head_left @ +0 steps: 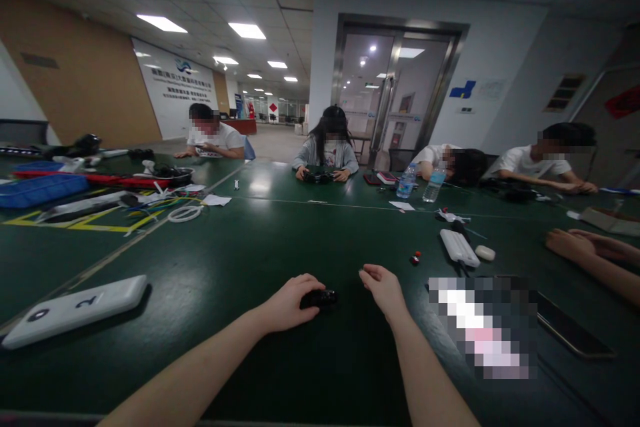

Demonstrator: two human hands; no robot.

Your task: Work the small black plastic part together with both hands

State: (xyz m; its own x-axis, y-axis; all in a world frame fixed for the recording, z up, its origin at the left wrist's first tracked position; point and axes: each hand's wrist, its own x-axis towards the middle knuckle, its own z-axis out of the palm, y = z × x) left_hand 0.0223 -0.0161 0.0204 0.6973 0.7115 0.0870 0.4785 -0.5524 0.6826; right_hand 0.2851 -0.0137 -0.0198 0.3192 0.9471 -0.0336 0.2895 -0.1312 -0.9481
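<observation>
We hold 1 black thing [327, 297] in our left hand [294, 303]. Our right hand [385, 290] is pinched together, 2 bottles [406, 181] beyond it.

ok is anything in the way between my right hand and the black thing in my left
Nothing visible stands between your right hand and the black object in your left hand; only the green tabletop shows in that gap. The small red and black item lies beyond the right hand, off that line.
</observation>
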